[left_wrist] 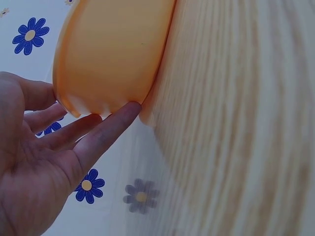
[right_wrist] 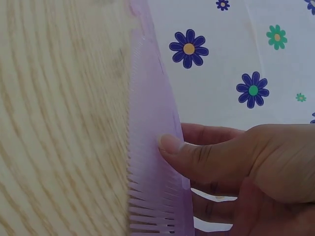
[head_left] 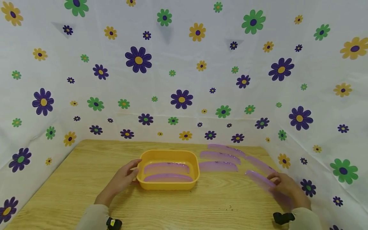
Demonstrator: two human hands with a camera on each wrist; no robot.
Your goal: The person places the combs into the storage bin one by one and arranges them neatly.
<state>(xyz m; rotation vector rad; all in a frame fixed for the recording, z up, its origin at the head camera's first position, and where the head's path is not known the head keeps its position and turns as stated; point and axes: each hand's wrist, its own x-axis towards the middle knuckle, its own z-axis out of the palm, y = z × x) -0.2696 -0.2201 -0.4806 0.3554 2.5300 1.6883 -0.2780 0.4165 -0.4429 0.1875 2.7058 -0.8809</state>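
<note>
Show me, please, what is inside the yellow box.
Inside the yellow box lie two purple combs, a back comb and a front comb. The box's near wall covers the front comb's lower edge; what lies beneath the combs cannot be made out.

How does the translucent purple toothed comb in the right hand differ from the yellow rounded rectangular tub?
Shape: the purple comb is thin and toothed; the yellow tub is hollow, open-topped. Contact: the right hand pinches the comb; the left hand touches the tub's end. Shared: each has a hand on it.
</note>
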